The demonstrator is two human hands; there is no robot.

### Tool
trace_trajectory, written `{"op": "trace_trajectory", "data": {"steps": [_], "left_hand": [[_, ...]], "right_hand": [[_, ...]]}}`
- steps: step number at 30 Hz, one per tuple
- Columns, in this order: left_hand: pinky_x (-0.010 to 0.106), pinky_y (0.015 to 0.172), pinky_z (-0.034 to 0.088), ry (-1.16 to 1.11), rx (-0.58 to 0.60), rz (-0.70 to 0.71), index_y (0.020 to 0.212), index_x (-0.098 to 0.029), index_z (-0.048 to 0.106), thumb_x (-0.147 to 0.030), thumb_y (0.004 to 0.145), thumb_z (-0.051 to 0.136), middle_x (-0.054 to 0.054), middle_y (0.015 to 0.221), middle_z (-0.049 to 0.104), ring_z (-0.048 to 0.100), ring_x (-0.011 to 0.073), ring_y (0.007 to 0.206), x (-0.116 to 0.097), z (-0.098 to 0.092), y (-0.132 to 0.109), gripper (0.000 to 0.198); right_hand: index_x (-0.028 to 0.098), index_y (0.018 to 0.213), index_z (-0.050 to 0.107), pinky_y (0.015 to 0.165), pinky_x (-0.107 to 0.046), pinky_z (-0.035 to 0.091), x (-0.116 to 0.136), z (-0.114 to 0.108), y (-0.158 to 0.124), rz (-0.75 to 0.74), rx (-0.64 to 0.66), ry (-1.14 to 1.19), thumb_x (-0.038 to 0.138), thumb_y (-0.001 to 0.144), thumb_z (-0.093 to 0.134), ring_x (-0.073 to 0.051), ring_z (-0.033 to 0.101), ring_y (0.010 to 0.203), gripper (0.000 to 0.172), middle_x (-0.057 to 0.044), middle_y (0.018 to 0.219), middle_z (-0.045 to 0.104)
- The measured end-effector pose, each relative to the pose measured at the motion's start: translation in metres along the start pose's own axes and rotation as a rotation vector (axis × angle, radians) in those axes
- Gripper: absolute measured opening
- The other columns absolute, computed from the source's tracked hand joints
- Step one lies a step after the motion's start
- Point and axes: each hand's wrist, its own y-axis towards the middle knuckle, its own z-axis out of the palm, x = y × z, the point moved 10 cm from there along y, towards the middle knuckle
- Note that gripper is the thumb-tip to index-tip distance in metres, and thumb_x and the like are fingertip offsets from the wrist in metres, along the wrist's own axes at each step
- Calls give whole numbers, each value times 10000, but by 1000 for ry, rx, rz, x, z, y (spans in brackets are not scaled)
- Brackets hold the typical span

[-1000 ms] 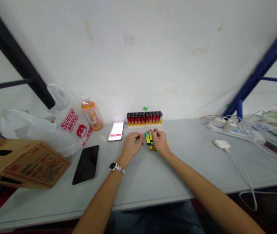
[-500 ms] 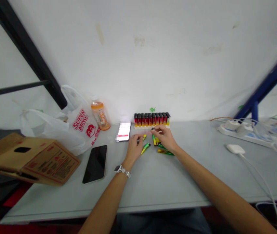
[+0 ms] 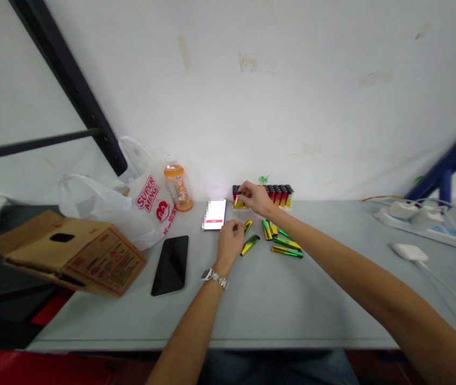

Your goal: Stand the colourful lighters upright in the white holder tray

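Observation:
My right hand [image 3: 257, 199] reaches over the left part of a row of red-and-yellow lighters [image 3: 283, 197] with black tops, standing upright in a pale tray. Its thumb and fingers are pinched on what looks like one lighter, mostly hidden by the fingers. My left hand [image 3: 230, 243], with a metal watch on the wrist, rests on the table with curled fingers; what they hold, if anything, is hidden. Just right of its fingertips lie a shiny green-and-gold lighter-like stick [image 3: 250, 245] and another partly covered one. Several more green-and-gold sticks [image 3: 287, 251] lie beneath my right forearm.
A lit phone [image 3: 214, 215] lies behind my left hand, and a dark phone [image 3: 171, 266] is at its left. Further left are an orange drink bottle [image 3: 179, 187], a white plastic bag [image 3: 131, 214] and a cardboard box [image 3: 103, 259]. A power strip [image 3: 437, 227] and white charger [image 3: 410, 252] are at right.
My right hand has moved from above the green-and-gold sticks to the left end of the lighter row. My left hand stays nearly in place. The whole view has shifted slightly.

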Motion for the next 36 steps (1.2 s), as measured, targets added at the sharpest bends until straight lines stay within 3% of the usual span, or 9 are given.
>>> {"op": "trace_trajectory", "data": {"steps": [5, 15, 19, 22, 24, 29, 33, 36], "left_hand": [[275, 739, 447, 44, 3, 17, 765, -160, 647, -180, 853, 512, 42, 780, 672, 603, 160, 764, 0, 1, -1, 163], [285, 769, 472, 71, 11, 37, 802, -157, 640, -147, 784, 591, 38, 814, 672, 612, 149, 763, 2, 3, -1, 53], [301, 767, 475, 161, 29, 63, 841, -158, 648, -192, 767, 649, 58, 856, 683, 615, 172, 804, -2, 0, -2, 81], [326, 785, 470, 294, 29, 73, 876, -157, 664, -243, 738, 707, 76, 881, 686, 615, 205, 849, -6, -5, -4, 168], [339, 788, 465, 376, 49, 54, 867, -160, 677, -286, 727, 730, 82, 881, 686, 615, 223, 862, -5, -8, -4, 195], [343, 787, 448, 453, 98, 77, 835, -169, 694, -332, 754, 727, 79, 869, 685, 619, 236, 873, -7, -6, -6, 185], [357, 806, 441, 446, 107, 119, 852, -166, 697, -350, 781, 721, 75, 868, 682, 619, 235, 878, -11, -1, -6, 199], [338, 790, 452, 373, 98, 174, 870, -160, 685, -312, 792, 716, 65, 880, 663, 612, 209, 855, -19, 3, -5, 174]], "right_hand": [[176, 858, 628, 642, -241, 452, -8, 21, 10, -18, 60, -10, 185, 771, 615, -130, 587, 640, 89, -4, 725, 657], [145, 843, 669, 659, -238, 453, -16, 33, 18, 15, 108, -10, 164, 787, 615, -136, 608, 668, 80, -18, 730, 672], [149, 864, 703, 717, -258, 458, -7, 28, 14, -38, 94, -219, 177, 827, 601, -141, 585, 723, 112, -47, 851, 619], [167, 956, 735, 752, -285, 462, 7, 20, 6, -79, 67, -433, 265, 883, 572, -162, 565, 792, 203, -94, 1021, 536], [170, 1056, 731, 786, -309, 462, 15, 19, -1, -102, 98, -518, 291, 909, 539, -184, 552, 824, 271, -107, 1030, 501], [141, 1310, 597, 864, -358, 449, 26, 14, -25, -137, 112, -527, 237, 885, 548, -230, 514, 938, 438, -124, 1045, 495], [153, 1119, 685, 904, -379, 426, 25, 9, -53, -144, 153, -472, 214, 862, 569, -236, 485, 987, 288, -114, 1044, 524], [163, 976, 722, 928, -400, 402, 24, 3, -73, -113, 200, -457, 289, 899, 568, -242, 478, 994, 213, -109, 997, 567]]}}
